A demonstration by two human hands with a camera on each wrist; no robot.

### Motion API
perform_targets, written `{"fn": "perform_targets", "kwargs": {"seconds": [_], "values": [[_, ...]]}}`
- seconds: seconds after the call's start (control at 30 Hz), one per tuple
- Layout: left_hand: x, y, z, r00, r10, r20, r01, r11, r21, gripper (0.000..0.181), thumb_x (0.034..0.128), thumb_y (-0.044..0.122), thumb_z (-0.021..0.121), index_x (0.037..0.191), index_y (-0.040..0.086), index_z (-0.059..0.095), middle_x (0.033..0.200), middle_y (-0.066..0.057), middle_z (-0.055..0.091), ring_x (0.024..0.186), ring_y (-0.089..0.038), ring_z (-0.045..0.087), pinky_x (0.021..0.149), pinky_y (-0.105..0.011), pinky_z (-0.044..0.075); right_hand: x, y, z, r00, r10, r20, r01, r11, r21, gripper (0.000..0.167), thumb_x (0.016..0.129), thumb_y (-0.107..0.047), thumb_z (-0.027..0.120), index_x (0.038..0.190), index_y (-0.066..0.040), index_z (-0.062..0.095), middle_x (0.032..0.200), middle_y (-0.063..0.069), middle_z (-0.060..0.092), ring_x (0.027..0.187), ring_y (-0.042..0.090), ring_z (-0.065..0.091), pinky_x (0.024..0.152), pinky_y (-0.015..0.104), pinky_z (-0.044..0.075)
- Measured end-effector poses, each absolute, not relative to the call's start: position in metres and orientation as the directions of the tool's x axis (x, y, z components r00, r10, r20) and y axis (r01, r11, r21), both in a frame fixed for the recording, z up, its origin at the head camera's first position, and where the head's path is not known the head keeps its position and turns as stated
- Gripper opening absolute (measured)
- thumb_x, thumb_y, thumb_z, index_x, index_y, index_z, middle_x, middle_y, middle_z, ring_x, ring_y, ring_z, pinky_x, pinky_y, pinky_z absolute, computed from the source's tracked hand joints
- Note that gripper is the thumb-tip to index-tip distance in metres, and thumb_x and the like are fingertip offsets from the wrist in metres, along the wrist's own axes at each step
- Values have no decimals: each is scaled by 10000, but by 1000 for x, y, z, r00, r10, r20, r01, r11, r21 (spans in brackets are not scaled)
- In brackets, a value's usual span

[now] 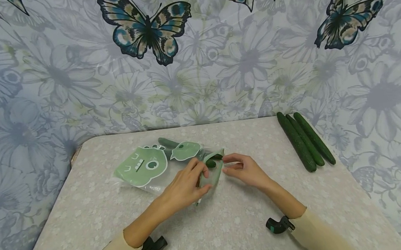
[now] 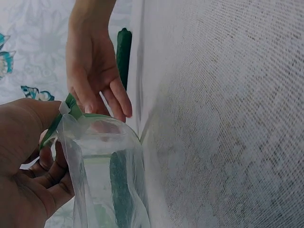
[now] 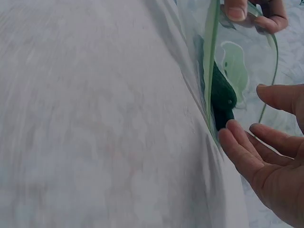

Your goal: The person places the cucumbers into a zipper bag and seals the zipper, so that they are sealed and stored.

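Cucumbers in our bag
Our left hand pinches its edge; our right hand, fingers relaxed and open, is at its mouth.

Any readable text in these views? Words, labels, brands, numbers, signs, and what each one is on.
None: no legible word, label, brand, number or sign in any view.
Clear bag: green cartoon prints with curved strokes like facial features, not lettering.
Wall covering: butterfly and flower pattern, no text.
Left wrist device and right wrist device: any marking is too small to read.
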State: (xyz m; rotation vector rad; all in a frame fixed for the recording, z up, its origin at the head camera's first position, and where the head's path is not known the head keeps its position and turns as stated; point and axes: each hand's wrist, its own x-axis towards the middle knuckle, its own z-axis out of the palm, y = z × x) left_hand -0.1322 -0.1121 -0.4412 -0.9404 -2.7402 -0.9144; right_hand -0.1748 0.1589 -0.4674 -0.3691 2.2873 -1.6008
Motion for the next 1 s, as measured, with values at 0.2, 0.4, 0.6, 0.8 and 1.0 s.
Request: {"fn": "perform_targets", "kwargs": {"seconds": [0.2,0.4,0.6,0.8,1.0], "values": [[-131,-112,-442,-802,526,282,592,637,494,374,912,214,885,1068,186,546,1064,-21,535,734,10,488,618,-164,466,-167,191,-466,-926,-356,-126,-14,364,-931,572,1020,-317,757,1510,-78,581,1553,189,594,1233,304,728,948,419,642],[-128,-114,-441,-806,531,262,584,643,496,383,912,220,888,1080,191,545,1060,29,498,740,11,486,619,-166,466,-162,231,-467,-948,-300,-105,-32,419,-908,580,1037,-326,738,1519,-59,560,1541,218,589,1127,271,758,866,372,647],[-127,-115,-441,-808,536,243,577,636,513,392,917,214,884,1096,186,536,1080,-15,506,751,5,475,618,-172,468,-157,273,-462,-975,-216,-60,-50,471,-881,568,1057,-323,711,1524,-45,545,1516,244,597,1084,277,770,852,338,648],[-127,-114,-440,-811,531,246,573,637,517,396,912,217,889,1092,190,538,1085,-47,527,753,-1,475,619,-176,466,-152,311,-459,-991,-129,-45,-33,543,-839,595,1072,-364,682,1550,-50,515,1506,245,600,1015,199,786,835,309,648],[-127,-112,-441,-812,526,253,574,640,511,403,903,220,897,1087,190,540,1082,-44,524,757,0,470,620,-176,458,-150,340,-458,-1000,-19,19,-27,652,-758,587,1060,-377,697,1502,-19,552,1356,247,659,846,33,736,716,271,627]]}}
